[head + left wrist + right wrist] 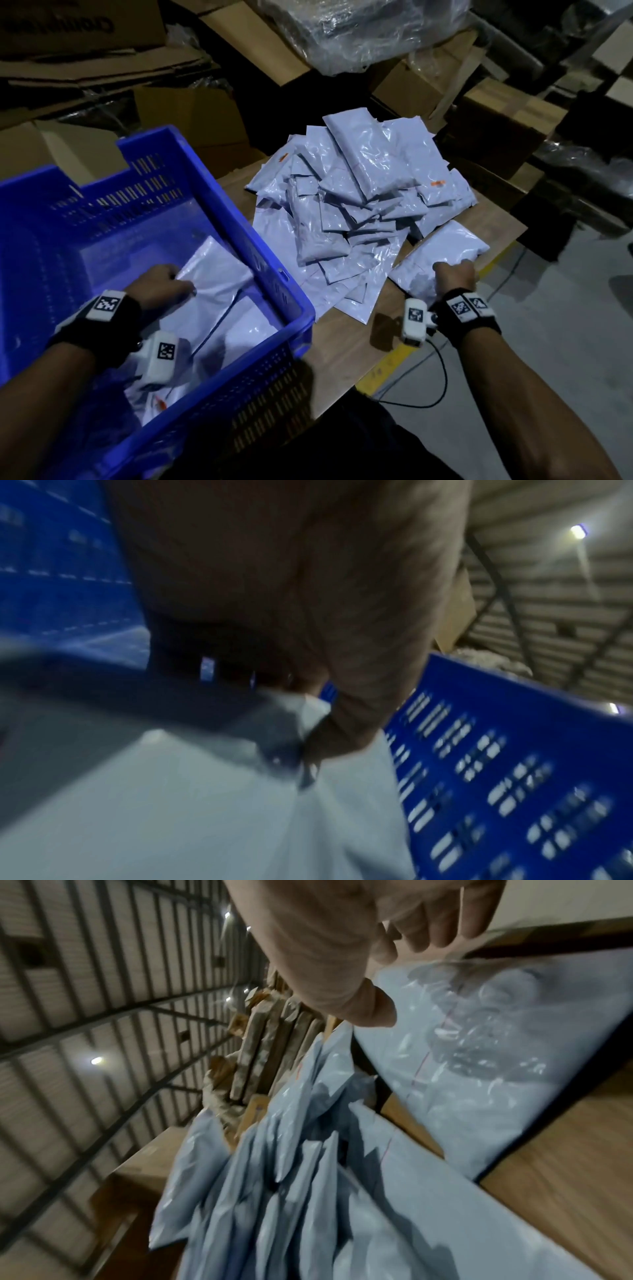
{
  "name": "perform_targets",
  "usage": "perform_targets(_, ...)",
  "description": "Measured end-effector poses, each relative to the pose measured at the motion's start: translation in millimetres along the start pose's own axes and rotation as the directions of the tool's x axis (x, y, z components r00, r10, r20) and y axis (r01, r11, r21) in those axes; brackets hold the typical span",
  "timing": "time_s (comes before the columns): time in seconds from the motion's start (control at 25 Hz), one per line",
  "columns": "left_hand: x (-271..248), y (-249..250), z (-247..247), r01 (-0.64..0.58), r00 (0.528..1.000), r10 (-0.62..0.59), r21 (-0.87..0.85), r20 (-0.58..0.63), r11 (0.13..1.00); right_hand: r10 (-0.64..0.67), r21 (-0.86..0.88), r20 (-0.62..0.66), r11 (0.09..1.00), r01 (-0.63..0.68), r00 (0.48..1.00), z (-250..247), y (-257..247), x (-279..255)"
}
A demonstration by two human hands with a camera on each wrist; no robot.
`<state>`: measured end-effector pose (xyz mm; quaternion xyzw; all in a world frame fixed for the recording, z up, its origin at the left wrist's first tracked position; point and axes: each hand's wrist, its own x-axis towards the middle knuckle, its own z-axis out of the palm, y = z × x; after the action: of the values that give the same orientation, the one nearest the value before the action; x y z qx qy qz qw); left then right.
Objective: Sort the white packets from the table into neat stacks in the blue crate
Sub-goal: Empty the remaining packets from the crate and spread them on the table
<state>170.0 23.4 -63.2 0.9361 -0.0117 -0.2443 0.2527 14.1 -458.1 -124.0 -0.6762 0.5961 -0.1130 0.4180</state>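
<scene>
The blue crate (274, 274) stands at the left on the wooden table (349, 346). Inside it my left hand (168, 282) grips the near edge of a white packet (219, 263), which lies tilted over other white packets (246, 325) on the crate floor. The left wrist view shows the left hand's thumb (342, 734) pinching that white packet (205, 804) beside the crate wall (514, 750). A loose pile of several white packets (359, 198) covers the table's middle. My right hand (454, 274) grips a separate white packet (445, 246) at the table's right edge; this packet (479, 1056) lies under the curled fingers (428, 928).
Cardboard boxes (191, 113) and a plastic-wrapped bundle (342, 31) crowd the space behind the table. More boxes (503, 120) stand at the right. A black cable (442, 373) hangs off the table's near right corner over a grey floor with a yellow line (387, 366).
</scene>
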Motion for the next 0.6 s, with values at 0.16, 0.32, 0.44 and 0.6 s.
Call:
perform_targets(0.16, -6.6, 9.1, -24.5, 0.066, 0.953, -0.150, -0.306, -0.262, 0.950, -0.336, 0.104, 0.129, 0.940, 0.324, 0.933, 3.3, -22.4, -50.7)
perform_targets(0.32, -20.6, 38.5, -49.5, -0.121, 0.909, -0.141, -0.573, -0.392, 0.810, -0.613, 0.245, 0.304, 0.790, 0.562, 0.729, -1.7, -55.9, -108.6)
perform_targets(0.44, -44.0, 77.4, -59.4, -0.346, 0.892, 0.023, -0.651, -0.451, 0.675, -0.732, 0.343, 0.415, 0.676, 0.652, 0.540, -10.0, -91.9, -152.9)
perform_targets(0.6, -66.6, 118.9, -67.2, -0.474, 0.880, 0.273, -0.706, -0.388, 0.526, -0.764, 0.483, 0.522, 0.631, 0.607, 0.379, -12.7, -126.4, -189.3)
